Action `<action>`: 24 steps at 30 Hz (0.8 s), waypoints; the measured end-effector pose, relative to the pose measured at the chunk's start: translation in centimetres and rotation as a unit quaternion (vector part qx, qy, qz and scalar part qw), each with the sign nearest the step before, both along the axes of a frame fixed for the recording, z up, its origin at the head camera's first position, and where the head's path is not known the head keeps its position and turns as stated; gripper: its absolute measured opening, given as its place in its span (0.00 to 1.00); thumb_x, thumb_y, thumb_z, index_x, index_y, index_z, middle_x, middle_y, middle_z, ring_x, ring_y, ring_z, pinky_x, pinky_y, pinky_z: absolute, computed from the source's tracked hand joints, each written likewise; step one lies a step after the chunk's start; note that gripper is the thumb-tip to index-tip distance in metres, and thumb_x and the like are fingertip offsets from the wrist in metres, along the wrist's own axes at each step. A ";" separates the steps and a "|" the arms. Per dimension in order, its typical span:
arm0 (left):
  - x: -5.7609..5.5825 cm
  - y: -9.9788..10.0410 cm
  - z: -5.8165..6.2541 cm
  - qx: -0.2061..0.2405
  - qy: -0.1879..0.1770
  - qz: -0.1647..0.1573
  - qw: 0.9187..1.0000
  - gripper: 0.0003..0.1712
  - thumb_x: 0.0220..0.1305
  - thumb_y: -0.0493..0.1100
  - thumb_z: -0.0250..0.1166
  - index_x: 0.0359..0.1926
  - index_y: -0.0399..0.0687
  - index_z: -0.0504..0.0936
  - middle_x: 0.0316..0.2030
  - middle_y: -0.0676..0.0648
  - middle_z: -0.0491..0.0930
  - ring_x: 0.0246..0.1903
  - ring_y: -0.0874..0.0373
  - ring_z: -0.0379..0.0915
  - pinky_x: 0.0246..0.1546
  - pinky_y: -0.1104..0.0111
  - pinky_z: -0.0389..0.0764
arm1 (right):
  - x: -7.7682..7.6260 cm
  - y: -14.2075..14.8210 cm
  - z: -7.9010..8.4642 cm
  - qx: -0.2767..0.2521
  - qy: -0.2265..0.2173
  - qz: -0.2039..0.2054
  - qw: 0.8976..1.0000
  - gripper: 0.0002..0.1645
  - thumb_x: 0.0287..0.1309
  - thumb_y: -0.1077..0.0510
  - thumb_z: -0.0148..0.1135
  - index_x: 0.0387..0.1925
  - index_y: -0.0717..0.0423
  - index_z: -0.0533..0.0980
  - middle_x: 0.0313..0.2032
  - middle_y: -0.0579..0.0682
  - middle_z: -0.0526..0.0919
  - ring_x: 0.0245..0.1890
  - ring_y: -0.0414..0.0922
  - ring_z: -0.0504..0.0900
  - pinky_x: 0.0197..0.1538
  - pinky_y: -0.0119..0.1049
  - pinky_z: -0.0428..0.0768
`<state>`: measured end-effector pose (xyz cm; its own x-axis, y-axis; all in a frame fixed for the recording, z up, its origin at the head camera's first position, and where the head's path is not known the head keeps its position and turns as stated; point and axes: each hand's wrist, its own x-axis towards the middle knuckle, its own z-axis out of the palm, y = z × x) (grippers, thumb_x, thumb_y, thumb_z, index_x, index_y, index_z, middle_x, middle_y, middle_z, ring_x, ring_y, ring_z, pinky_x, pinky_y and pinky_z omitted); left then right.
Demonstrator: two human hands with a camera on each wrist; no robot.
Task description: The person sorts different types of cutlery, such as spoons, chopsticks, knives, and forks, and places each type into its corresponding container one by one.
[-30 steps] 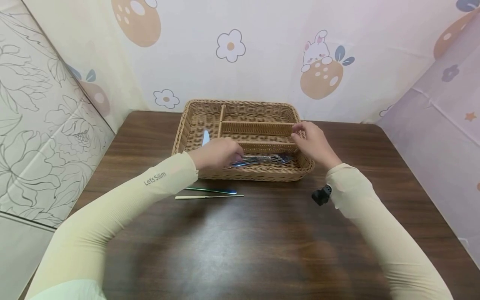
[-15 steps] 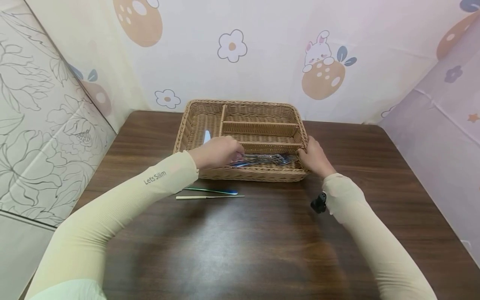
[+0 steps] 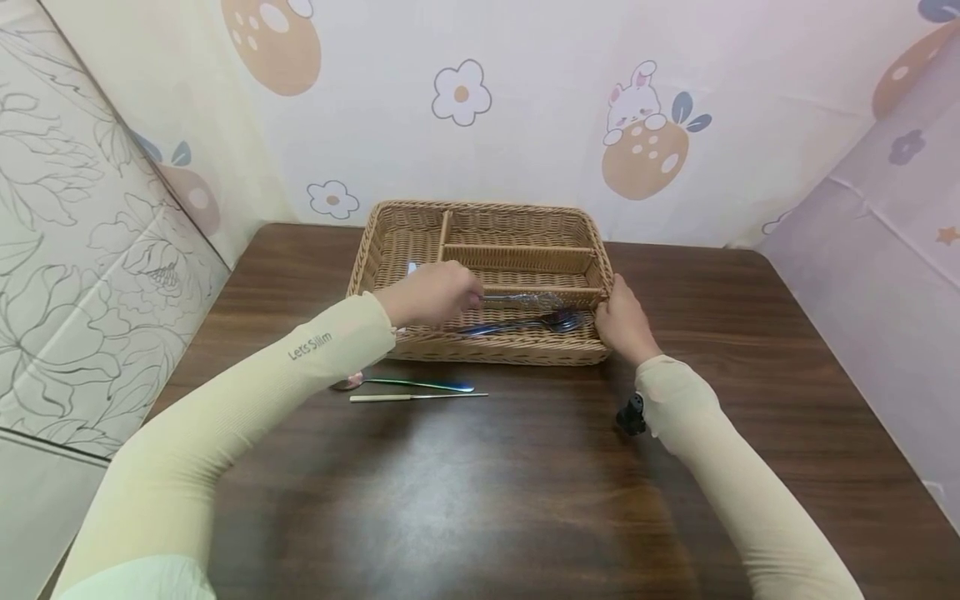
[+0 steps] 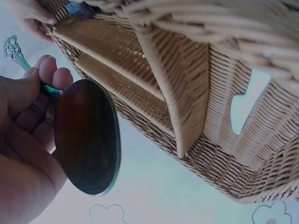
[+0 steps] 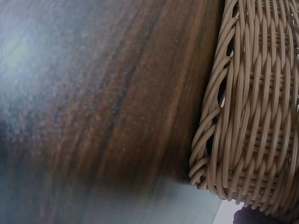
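Note:
My left hand (image 3: 438, 293) pinches a spoon by its neck above the front compartment of a wicker cutlery basket (image 3: 491, 352). In the left wrist view, the broad dark bowl of the spoon (image 4: 86, 137) sticks out past the fingers, and its ornate green handle points the other way. My right hand (image 3: 624, 321) grips the basket's right end, thumb at the rim and fingers outside. Below the lifted spoon, a dark bluish fork (image 3: 567, 322) lies in the front compartment among other slim cutlery. A shiny knife (image 4: 250, 102) is in the left compartment.
In front of the basket, a spoon with a green-blue handle (image 3: 420, 383) lies on the brown table (image 3: 525, 492). Next to it is a thin metal rod with a pale handle (image 3: 381, 398). Patterned curtain (image 3: 525, 158) hangs right behind the basket.
My left hand has lifted the spoon up from the front compartment. My right hand has shifted from over the right rim down onto the basket's outer end.

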<state>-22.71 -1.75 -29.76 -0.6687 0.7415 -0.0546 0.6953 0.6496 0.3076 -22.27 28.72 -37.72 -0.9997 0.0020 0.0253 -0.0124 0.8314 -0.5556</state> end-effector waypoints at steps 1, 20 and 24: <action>-0.3 0.0 0.0 0.000 0.002 0.004 1.000 0.11 0.69 0.36 0.56 0.45 0.40 0.84 0.41 0.46 0.84 0.39 0.56 0.81 0.42 0.66 0.82 | 0.0 0.0 0.0 0.001 0.000 -0.001 1.000 0.37 0.67 0.65 0.38 0.70 0.75 0.37 0.65 0.77 0.52 0.65 0.69 0.55 0.65 0.61 0.57; -5.5 1.6 1.8 -0.016 0.012 0.065 0.998 0.14 0.71 0.39 0.55 0.51 0.41 0.82 0.48 0.44 0.81 0.48 0.52 0.78 0.52 0.61 0.77 | 0.2 -0.4 0.1 0.005 -0.003 -0.019 1.000 0.38 0.67 0.65 0.40 0.71 0.73 0.37 0.66 0.75 0.52 0.65 0.68 0.55 0.64 0.62 0.58; -6.6 2.0 2.1 -0.015 0.022 0.075 0.997 0.14 0.70 0.39 0.55 0.52 0.42 0.82 0.50 0.45 0.80 0.51 0.51 0.76 0.54 0.62 0.76 | 0.2 -0.4 0.0 0.003 -0.003 -0.020 1.000 0.38 0.67 0.65 0.41 0.71 0.72 0.38 0.66 0.75 0.52 0.65 0.68 0.55 0.65 0.62 0.58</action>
